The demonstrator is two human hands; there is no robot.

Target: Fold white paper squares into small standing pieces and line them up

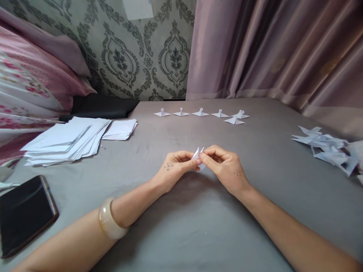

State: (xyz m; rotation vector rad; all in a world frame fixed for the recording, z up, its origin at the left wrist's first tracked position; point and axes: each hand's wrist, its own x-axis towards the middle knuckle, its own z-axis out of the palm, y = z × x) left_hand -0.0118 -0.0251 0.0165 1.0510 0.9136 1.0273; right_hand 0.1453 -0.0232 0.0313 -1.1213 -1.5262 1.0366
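A small folded piece of white paper (202,166) is pinched between both hands over the middle of the grey surface. Two pointed tips of it stick up between my fingers. My left hand (177,166) grips its left side with thumb and forefinger. From the right, my right hand (225,164) pinches it near the tips. Fingers cover much of the paper, so its full shape is hidden. Beyond the hands, several white folded paper birds (201,112) stand in a row, with one bird (234,120) slightly nearer at the right end.
Stacked white paper sheets (68,138) lie at the left beside a smaller stack (120,129). A dark phone (27,213) rests at the near left. More folded white paper pieces (329,145) are heaped at the right. A black folded item (104,106) lies at the back left.
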